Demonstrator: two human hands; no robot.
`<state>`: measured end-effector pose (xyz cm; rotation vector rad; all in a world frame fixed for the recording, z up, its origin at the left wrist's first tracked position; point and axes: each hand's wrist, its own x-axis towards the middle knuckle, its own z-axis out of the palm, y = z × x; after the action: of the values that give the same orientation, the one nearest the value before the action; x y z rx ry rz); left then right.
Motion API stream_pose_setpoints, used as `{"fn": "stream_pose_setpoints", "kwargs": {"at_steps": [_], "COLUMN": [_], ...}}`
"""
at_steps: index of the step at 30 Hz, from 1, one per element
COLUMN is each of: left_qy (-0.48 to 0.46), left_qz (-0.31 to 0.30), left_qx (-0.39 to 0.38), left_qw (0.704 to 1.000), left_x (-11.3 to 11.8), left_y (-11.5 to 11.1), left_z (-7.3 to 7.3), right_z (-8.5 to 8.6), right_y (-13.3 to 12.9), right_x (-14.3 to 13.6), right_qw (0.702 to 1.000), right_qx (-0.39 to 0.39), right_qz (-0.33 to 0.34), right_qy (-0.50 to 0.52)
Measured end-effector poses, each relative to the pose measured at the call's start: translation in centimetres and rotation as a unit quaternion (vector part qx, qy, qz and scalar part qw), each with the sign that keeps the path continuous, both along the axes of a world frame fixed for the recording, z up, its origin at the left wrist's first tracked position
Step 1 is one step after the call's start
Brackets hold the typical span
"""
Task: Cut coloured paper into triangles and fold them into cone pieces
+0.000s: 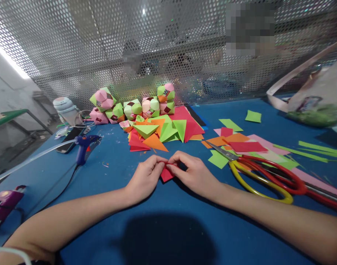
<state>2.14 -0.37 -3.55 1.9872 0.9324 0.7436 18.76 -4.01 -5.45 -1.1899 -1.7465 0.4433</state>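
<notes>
A small red paper piece [167, 174] is pinched between both hands, just above the middle of the blue table. My left hand [146, 177] grips its left side between thumb and forefinger. On the opposite side, my right hand [194, 173] closes thumb and fingers on the same paper. Part of the paper is hidden behind the fingers, so its full fold cannot be made out. Just beyond the hands lies a heap of folded paper triangles, among them an orange triangle [155, 142] and a light green one [146, 130].
Scissors with red and yellow handles [263, 184] lie right, near cut paper squares and strips. A blue glue gun [82, 149], its cord and a phone [70, 139] are at left. Several folded paper balls [132, 109] stand before a perforated metal screen [107, 48]. A bag [317, 88] sits far right.
</notes>
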Motion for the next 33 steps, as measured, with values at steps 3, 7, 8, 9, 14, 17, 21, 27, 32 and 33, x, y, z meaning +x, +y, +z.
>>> {"fn": "stream_pose_setpoints", "kwargs": {"at_steps": [3,7,8,9,14,17,21,27,32,33], "left_qy": [-0.008,-0.023,-0.025,-0.027,-0.023,-0.008,0.007,-0.006,-0.059,-0.076], "left_qz": [-0.007,-0.001,0.002,0.002,-0.01,-0.007,0.007,0.032,0.008,0.014], "left_qx": [-0.013,-0.033,-0.037,-0.039,-0.047,-0.022,0.017,0.008,-0.062,-0.078], "left_qw": [1.0,0.999,0.999,0.999,0.999,1.0,1.0,0.999,0.996,0.994], "left_x": [-0.06,-0.18,-0.2,-0.21,-0.16,-0.09,-0.05,-0.15,0.1,0.19], "left_y": [0.04,0.12,0.14,0.14,0.02,-0.11,-0.26,-0.18,0.09,0.15], "left_z": [0.06,0.09,0.09,0.08,0.09,0.16,0.26,-0.11,-0.31,-0.27], "right_z": [0.0,-0.03,-0.04,-0.05,-0.07,-0.06,-0.04,0.04,0.07,0.05], "right_y": [-0.01,0.02,0.02,0.02,-0.02,-0.04,0.04,0.14,0.05,0.07], "right_x": [0.02,0.05,0.06,0.06,0.1,0.1,0.1,0.25,0.26,0.24], "right_qw": [1.0,1.0,1.0,1.0,1.0,1.0,1.0,0.999,1.0,1.0], "right_qx": [0.005,0.001,-0.001,-0.002,-0.003,0.0,0.001,-0.019,-0.006,-0.002], "right_qz": [-0.001,0.003,0.003,0.003,0.008,0.011,0.01,-0.017,-0.004,-0.007], "right_qy": [0.0,0.004,0.005,0.006,0.004,0.002,0.008,0.03,0.028,0.028]}}
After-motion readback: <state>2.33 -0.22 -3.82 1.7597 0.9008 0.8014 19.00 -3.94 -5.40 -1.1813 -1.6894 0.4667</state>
